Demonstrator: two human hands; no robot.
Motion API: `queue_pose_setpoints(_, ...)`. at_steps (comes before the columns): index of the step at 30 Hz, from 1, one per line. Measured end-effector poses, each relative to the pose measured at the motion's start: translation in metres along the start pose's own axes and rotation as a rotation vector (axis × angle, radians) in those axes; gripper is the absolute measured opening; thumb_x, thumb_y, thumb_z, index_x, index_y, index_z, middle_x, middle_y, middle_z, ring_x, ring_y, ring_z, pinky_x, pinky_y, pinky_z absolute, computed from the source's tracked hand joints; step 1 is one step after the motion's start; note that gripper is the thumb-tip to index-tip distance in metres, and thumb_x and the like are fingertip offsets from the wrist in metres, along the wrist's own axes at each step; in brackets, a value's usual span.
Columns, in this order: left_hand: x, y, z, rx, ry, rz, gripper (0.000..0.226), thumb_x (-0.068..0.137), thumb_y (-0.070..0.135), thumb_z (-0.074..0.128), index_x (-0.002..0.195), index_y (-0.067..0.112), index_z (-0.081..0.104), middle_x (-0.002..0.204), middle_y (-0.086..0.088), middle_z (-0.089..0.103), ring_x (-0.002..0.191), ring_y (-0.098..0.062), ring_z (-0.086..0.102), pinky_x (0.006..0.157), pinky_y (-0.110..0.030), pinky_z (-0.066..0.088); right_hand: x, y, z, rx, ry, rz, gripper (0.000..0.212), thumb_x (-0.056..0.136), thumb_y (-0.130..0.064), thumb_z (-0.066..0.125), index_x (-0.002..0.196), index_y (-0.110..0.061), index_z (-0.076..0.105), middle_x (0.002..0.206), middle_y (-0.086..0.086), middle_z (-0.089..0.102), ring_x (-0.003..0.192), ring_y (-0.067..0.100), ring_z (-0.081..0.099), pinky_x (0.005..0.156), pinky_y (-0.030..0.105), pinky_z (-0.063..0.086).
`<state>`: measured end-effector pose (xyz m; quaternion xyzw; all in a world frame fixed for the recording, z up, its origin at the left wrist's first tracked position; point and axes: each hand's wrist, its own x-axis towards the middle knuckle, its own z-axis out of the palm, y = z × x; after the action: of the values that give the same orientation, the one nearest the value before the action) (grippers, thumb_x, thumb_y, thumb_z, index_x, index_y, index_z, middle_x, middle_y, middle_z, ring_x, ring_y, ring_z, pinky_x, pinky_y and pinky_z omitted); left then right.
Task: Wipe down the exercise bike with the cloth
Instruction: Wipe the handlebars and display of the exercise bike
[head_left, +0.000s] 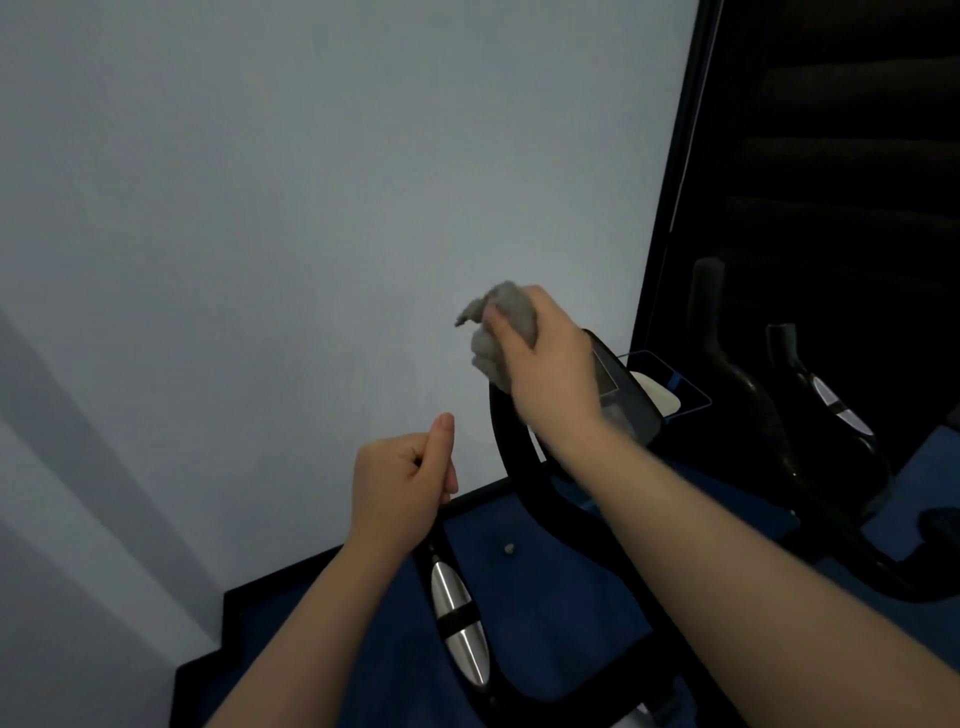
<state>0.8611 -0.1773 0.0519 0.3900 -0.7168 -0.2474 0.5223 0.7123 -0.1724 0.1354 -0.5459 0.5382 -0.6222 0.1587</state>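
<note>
My right hand grips a crumpled grey cloth just above the front end of the black exercise bike's handlebar and over its console. The hand covers part of the console. My left hand hovers to the left of the handlebar, fingers curled, thumb sticking up, holding nothing. A silver grip sensor on the left handlebar lies below that hand.
A pale wall fills the left and top. At the right stands a dark mirror panel reflecting the bike. Blue carpet with a black skirting edge lies below; a small grey crumb lies on it.
</note>
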Motion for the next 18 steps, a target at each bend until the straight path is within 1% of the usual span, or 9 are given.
queue_pose_setpoints(3, 0.002, 0.0, -0.001, -0.021, -0.003, 0.0, 0.063, 0.095, 0.044, 0.046, 0.034, 0.029, 0.05, 0.038, 0.002, 0.054, 0.037, -0.01, 0.053, 0.05, -0.02, 0.045, 0.007, -0.006, -0.002, -0.307, -0.132, -0.152, 0.017, 0.097, -0.027, 0.056, 0.085, -0.015, 0.059, 0.085, -0.004, 0.06, 0.082, 0.02, 0.064, 0.072, 0.036, 0.054)
queue_pose_setpoints(5, 0.003, 0.001, -0.003, -0.023, 0.002, 0.002, 0.063, 0.093, 0.05, 0.044, 0.033, 0.029, 0.05, 0.038, 0.003, 0.054, 0.037, -0.01, 0.053, 0.049, -0.02, 0.044, 0.028, -0.018, -0.012, -0.323, -0.255, -0.03, 0.018, 0.094, -0.03, 0.06, 0.08, -0.019, 0.058, 0.073, -0.009, 0.063, 0.077, 0.015, 0.066, 0.067, 0.025, 0.05)
queue_pose_setpoints(6, 0.003, 0.001, -0.004, -0.025, 0.005, 0.001, 0.063, 0.091, 0.052, 0.043, 0.033, 0.029, 0.05, 0.038, 0.003, 0.054, 0.036, -0.01, 0.052, 0.049, -0.019, 0.043, 0.035, -0.018, -0.016, -0.287, -0.274, 0.031, 0.017, 0.094, -0.032, 0.061, 0.081, -0.02, 0.061, 0.073, -0.009, 0.065, 0.078, 0.015, 0.066, 0.07, 0.025, 0.05)
queue_pose_setpoints(8, 0.001, 0.0, -0.003, -0.024, 0.008, 0.003, 0.063, 0.091, 0.053, 0.042, 0.033, 0.03, 0.049, 0.037, 0.003, 0.054, 0.036, -0.01, 0.052, 0.049, -0.017, 0.042, 0.03, -0.01, -0.015, -0.197, -0.177, 0.078, 0.02, 0.094, -0.034, 0.061, 0.09, -0.016, 0.067, 0.084, -0.003, 0.069, 0.083, 0.016, 0.064, 0.077, 0.028, 0.049)
queue_pose_setpoints(11, 0.0, 0.0, 0.0, -0.02, 0.001, 0.008, 0.064, 0.091, 0.053, 0.041, 0.033, 0.028, 0.05, 0.038, 0.005, 0.054, 0.037, -0.009, 0.053, 0.05, -0.015, 0.042, -0.003, 0.004, 0.004, -0.103, 0.054, -0.076, 0.015, 0.096, -0.028, 0.059, 0.095, -0.014, 0.063, 0.091, -0.005, 0.063, 0.082, 0.002, 0.059, 0.077, 0.018, 0.048)
queue_pose_setpoints(13, 0.002, 0.0, 0.001, -0.025, 0.005, 0.01, 0.063, 0.092, 0.052, 0.042, 0.034, 0.029, 0.049, 0.038, 0.005, 0.055, 0.038, -0.009, 0.054, 0.05, -0.016, 0.044, -0.002, 0.006, 0.007, -0.187, 0.054, -0.186, 0.012, 0.096, -0.023, 0.059, 0.086, -0.018, 0.059, 0.085, -0.012, 0.056, 0.078, -0.01, 0.056, 0.069, 0.003, 0.041)
queue_pose_setpoints(14, 0.003, 0.0, 0.0, -0.025, 0.007, 0.014, 0.062, 0.092, 0.051, 0.042, 0.034, 0.03, 0.05, 0.039, 0.005, 0.055, 0.038, -0.009, 0.054, 0.05, -0.018, 0.045, 0.007, 0.004, 0.003, -0.231, -0.009, -0.188, 0.013, 0.096, -0.024, 0.06, 0.083, -0.021, 0.057, 0.081, -0.014, 0.054, 0.075, -0.012, 0.054, 0.066, 0.001, 0.038)
queue_pose_setpoints(16, 0.003, -0.001, -0.002, -0.02, 0.008, 0.017, 0.062, 0.092, 0.05, 0.042, 0.034, 0.03, 0.05, 0.039, 0.004, 0.055, 0.037, -0.009, 0.053, 0.05, -0.02, 0.045, 0.02, 0.003, -0.009, -0.067, -0.138, -0.059, 0.009, 0.094, -0.026, 0.06, 0.086, -0.021, 0.06, 0.08, -0.008, 0.062, 0.073, -0.004, 0.057, 0.072, 0.015, 0.045)
queue_pose_setpoints(18, 0.0, -0.001, -0.003, -0.033, 0.009, 0.01, 0.063, 0.092, 0.052, 0.042, 0.034, 0.028, 0.051, 0.039, 0.003, 0.055, 0.037, -0.01, 0.053, 0.049, -0.019, 0.044, 0.017, 0.014, -0.016, 0.27, -0.097, 0.1, 0.01, 0.097, -0.024, 0.058, 0.098, -0.017, 0.064, 0.09, 0.006, 0.068, 0.086, 0.016, 0.064, 0.082, 0.038, 0.053)
